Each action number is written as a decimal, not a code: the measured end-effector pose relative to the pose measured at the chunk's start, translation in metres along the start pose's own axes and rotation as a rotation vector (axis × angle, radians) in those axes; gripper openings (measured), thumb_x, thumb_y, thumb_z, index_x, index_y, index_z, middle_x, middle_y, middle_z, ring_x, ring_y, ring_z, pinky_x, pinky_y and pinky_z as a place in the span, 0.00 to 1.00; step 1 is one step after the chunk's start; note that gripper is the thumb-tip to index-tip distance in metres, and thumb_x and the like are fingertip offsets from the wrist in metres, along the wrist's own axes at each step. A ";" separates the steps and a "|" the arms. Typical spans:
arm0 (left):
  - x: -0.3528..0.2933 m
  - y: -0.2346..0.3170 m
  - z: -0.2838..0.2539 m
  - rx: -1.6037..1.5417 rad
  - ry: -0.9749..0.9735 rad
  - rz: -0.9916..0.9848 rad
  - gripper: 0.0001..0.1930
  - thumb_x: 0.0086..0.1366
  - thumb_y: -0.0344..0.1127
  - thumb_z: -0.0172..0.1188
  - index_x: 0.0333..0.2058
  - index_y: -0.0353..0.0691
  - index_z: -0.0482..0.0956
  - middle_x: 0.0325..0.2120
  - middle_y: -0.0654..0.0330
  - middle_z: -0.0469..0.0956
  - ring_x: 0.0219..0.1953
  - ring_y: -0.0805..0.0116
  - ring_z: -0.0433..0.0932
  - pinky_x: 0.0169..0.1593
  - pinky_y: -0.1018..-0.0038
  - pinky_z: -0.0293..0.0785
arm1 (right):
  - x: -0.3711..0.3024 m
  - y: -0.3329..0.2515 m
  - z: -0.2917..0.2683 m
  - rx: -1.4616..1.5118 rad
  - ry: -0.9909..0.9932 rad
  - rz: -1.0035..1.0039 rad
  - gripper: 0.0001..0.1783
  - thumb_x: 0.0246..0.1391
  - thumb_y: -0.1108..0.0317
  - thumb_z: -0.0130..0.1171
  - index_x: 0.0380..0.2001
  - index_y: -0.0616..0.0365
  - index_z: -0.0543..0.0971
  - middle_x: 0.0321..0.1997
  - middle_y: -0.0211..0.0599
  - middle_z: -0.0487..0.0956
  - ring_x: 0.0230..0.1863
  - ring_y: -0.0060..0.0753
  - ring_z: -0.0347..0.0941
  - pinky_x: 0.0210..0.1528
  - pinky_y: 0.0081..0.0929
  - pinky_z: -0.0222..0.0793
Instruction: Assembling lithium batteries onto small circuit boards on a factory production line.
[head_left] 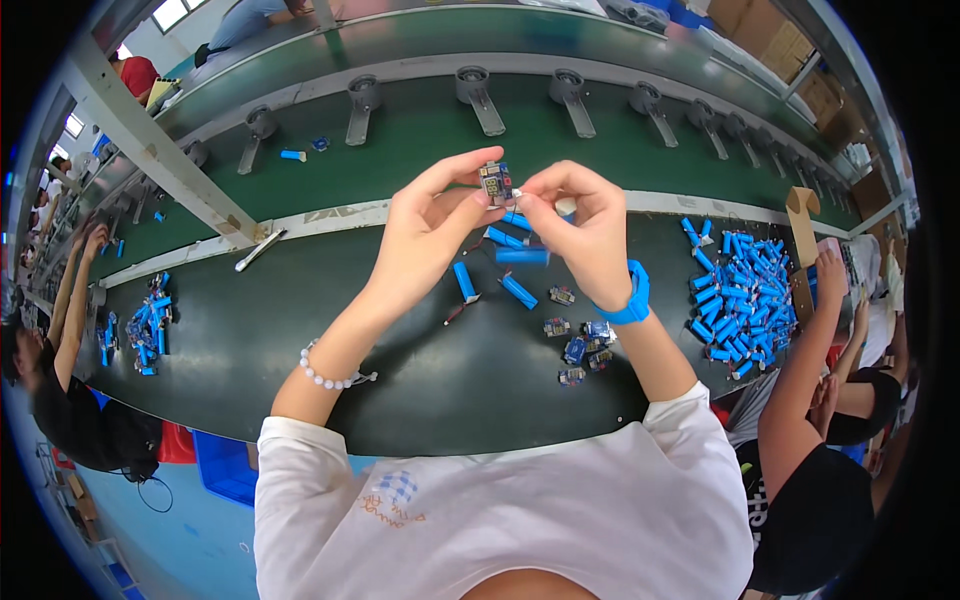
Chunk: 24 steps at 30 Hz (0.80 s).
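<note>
— White-sleeved forearms rise from the near edge; what do the hands hold?
— Left hand (430,235) and right hand (580,235) both pinch one small grey circuit module (495,181), lifted above the dark green bench (300,350), probably for a closer look.
— Around it?
— Blue cylindrical cells (742,290) heaped right, spare modules (578,340) below, conveyor (420,130) beyond.

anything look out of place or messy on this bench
Nothing looks damaged or spilled. Both hands, left hand and right hand, pinch a small circuit board. Blue cylindrical cells lie in a loose pile on the dark green bench, pointing every way.
</note>
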<state>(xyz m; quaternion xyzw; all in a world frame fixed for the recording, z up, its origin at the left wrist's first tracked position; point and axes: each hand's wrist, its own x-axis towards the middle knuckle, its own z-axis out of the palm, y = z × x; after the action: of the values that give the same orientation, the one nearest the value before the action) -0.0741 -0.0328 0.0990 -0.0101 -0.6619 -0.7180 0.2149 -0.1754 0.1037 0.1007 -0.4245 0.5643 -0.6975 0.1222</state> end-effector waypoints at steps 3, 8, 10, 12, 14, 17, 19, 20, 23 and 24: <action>-0.001 0.007 -0.003 -0.031 0.022 0.018 0.19 0.65 0.25 0.49 0.55 0.34 0.67 0.44 0.57 0.71 0.46 0.68 0.75 0.53 0.70 0.74 | 0.002 -0.007 0.005 0.063 0.008 0.060 0.01 0.52 0.76 0.57 0.28 0.62 0.75 0.23 0.29 0.75 0.16 0.11 0.62 0.15 0.10 0.53; -0.002 0.012 0.000 -0.032 0.038 -0.013 0.18 0.66 0.22 0.47 0.55 0.34 0.67 0.45 0.56 0.70 0.46 0.67 0.76 0.52 0.73 0.74 | 0.004 -0.008 0.001 0.016 0.007 0.091 0.03 0.53 0.74 0.56 0.27 0.62 0.74 0.24 0.29 0.76 0.17 0.10 0.63 0.16 0.10 0.53; -0.002 0.009 0.001 -0.028 0.041 0.001 0.18 0.65 0.22 0.47 0.54 0.33 0.68 0.44 0.57 0.70 0.46 0.67 0.76 0.51 0.73 0.75 | 0.004 -0.004 0.002 -0.013 0.024 0.061 0.03 0.52 0.74 0.56 0.27 0.62 0.74 0.24 0.28 0.76 0.17 0.09 0.63 0.16 0.10 0.53; -0.002 0.005 0.003 -0.022 0.046 0.016 0.18 0.65 0.22 0.47 0.54 0.33 0.68 0.44 0.58 0.70 0.46 0.67 0.76 0.51 0.73 0.75 | 0.004 0.001 0.003 -0.042 0.039 0.031 0.03 0.52 0.74 0.56 0.27 0.62 0.74 0.24 0.28 0.76 0.17 0.09 0.63 0.16 0.10 0.54; -0.003 0.003 0.005 -0.007 0.055 0.041 0.18 0.65 0.21 0.47 0.54 0.32 0.69 0.42 0.59 0.68 0.45 0.68 0.76 0.50 0.75 0.75 | 0.004 0.005 0.004 -0.048 0.072 -0.015 0.04 0.52 0.73 0.58 0.28 0.62 0.76 0.23 0.27 0.76 0.18 0.08 0.63 0.18 0.10 0.55; -0.004 0.004 0.006 0.080 0.067 0.107 0.17 0.65 0.21 0.47 0.53 0.32 0.70 0.41 0.60 0.67 0.45 0.68 0.76 0.49 0.76 0.75 | 0.004 -0.001 0.003 -0.057 0.039 0.100 0.05 0.52 0.72 0.58 0.30 0.63 0.77 0.24 0.28 0.76 0.21 0.11 0.67 0.19 0.11 0.59; -0.005 0.003 0.006 0.091 0.067 0.100 0.17 0.65 0.21 0.47 0.53 0.33 0.70 0.41 0.60 0.67 0.45 0.68 0.76 0.49 0.76 0.75 | 0.004 -0.007 0.002 0.008 0.024 0.200 0.06 0.53 0.72 0.57 0.31 0.64 0.77 0.24 0.30 0.77 0.22 0.14 0.70 0.21 0.12 0.62; -0.005 0.002 0.005 0.101 0.070 0.095 0.17 0.65 0.21 0.47 0.53 0.33 0.70 0.41 0.59 0.67 0.46 0.68 0.76 0.49 0.76 0.75 | 0.004 -0.008 0.001 0.074 0.007 0.300 0.07 0.54 0.71 0.57 0.32 0.65 0.78 0.24 0.31 0.77 0.23 0.16 0.72 0.23 0.14 0.66; -0.004 -0.002 0.005 0.099 0.074 0.095 0.17 0.65 0.22 0.47 0.52 0.33 0.71 0.40 0.59 0.67 0.46 0.67 0.76 0.48 0.77 0.75 | 0.006 0.003 -0.012 0.222 -0.089 0.376 0.09 0.56 0.70 0.55 0.35 0.66 0.77 0.30 0.39 0.79 0.31 0.28 0.78 0.31 0.19 0.74; -0.004 -0.003 0.004 0.099 0.076 0.096 0.17 0.65 0.22 0.47 0.52 0.33 0.71 0.40 0.59 0.67 0.46 0.67 0.76 0.48 0.77 0.75 | 0.008 0.003 -0.015 0.222 -0.090 0.376 0.09 0.56 0.70 0.55 0.35 0.66 0.77 0.30 0.39 0.79 0.31 0.28 0.78 0.31 0.19 0.74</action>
<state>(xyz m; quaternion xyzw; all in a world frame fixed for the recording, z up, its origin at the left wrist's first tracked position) -0.0727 -0.0280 0.0956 -0.0041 -0.6868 -0.6731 0.2743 -0.1922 0.1080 0.1019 -0.3267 0.5472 -0.7005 0.3212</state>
